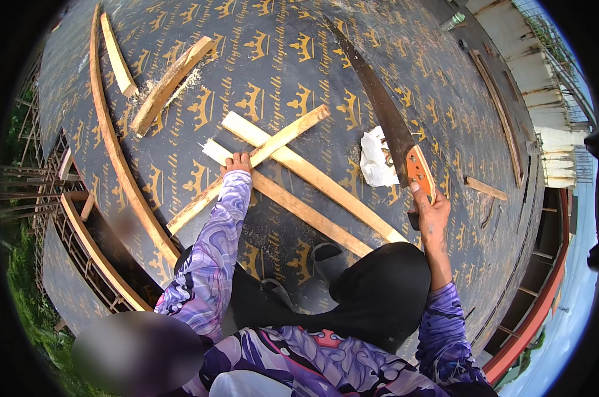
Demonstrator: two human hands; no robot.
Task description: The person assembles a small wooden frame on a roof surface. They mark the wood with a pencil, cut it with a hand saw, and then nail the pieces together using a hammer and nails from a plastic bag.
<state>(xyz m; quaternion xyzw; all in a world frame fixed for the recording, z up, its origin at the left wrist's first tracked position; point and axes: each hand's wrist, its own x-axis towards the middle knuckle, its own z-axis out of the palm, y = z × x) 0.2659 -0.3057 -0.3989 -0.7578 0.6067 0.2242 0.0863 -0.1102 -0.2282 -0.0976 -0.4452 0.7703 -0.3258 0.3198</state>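
My right hand is wrapped round the orange handle of a handsaw, whose long dark blade points away from me. My left hand grips a wooden batten near its pale, splintered far end; the thumb is hidden. Beside those fingers, a diagonal batten lies across the held one and across another long batten. The saw blade is apart from all this wood. Both battens that slant toward me end close to my bent knee.
A short thick timber and a thin strip lie far left among sawdust, beside a long curved-looking timber. Crumpled white plastic is next to the saw. The dark printed panel floor has an open gap at left.
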